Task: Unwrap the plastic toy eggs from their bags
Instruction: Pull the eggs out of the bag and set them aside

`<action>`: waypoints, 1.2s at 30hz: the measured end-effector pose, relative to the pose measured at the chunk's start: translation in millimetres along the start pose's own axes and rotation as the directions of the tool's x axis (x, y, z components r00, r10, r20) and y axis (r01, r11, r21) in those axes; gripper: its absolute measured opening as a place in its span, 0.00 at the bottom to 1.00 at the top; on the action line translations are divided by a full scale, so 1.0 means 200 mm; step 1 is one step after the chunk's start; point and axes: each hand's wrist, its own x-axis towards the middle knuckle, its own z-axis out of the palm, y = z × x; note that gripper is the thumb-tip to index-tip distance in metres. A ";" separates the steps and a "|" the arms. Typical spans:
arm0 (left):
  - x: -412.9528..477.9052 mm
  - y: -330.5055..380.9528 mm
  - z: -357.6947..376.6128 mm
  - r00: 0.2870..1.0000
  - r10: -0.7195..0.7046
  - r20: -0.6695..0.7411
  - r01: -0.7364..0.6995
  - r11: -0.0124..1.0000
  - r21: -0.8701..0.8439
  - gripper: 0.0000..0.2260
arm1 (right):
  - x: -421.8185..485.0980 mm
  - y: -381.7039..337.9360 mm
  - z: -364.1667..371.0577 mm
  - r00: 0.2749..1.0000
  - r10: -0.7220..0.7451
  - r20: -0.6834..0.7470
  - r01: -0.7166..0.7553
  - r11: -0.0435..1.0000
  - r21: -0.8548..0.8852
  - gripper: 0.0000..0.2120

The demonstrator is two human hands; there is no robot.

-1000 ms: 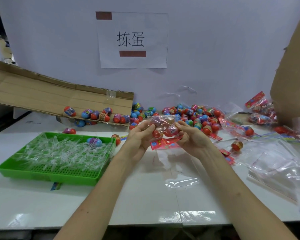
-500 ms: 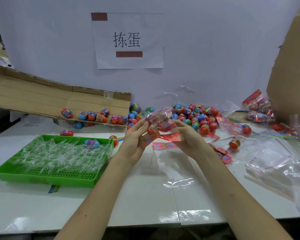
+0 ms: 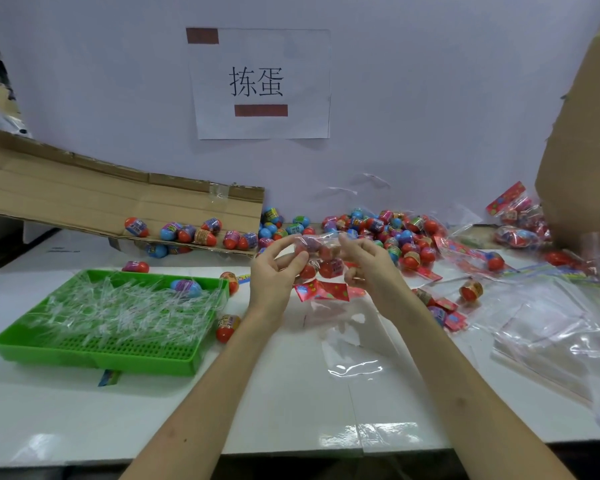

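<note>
White table is filling the lower frame, with a pale wall and a paper sign sitting behind it. At mid-frame both hands are holding a clear bag of eggs just above the table. At the bag's left end the left hand is pinching the film between thumb and curled fingers. At its right end the right hand is pinching too, fingers curled narrow. A red card is showing just under the bag; whether it is hanging from it or lying on the table I cannot tell.

The bag is looking thin, soft and slick, so it is likely to stretch and slip rather than tear cleanly. Gripping film only, near the sealed edge, seems best. The eggs are looking hard, light and round, so they are likely to roll once freed.

At the left, a green tray is holding a heap of clear strips and one blue egg. Above it a cardboard flap is carrying a row of loose eggs, and a pile is lying behind the hands. At the upper right, full bags are sitting beside a box, while flat empty bags are lying at the right.
</note>
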 end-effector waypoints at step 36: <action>-0.01 0.06 -0.01 0.959 -0.209 0.193 0.259 0.923 -0.285 0.16 | -0.07 -0.06 -0.04 0.924 0.002 0.381 -0.139 0.932 0.333 0.19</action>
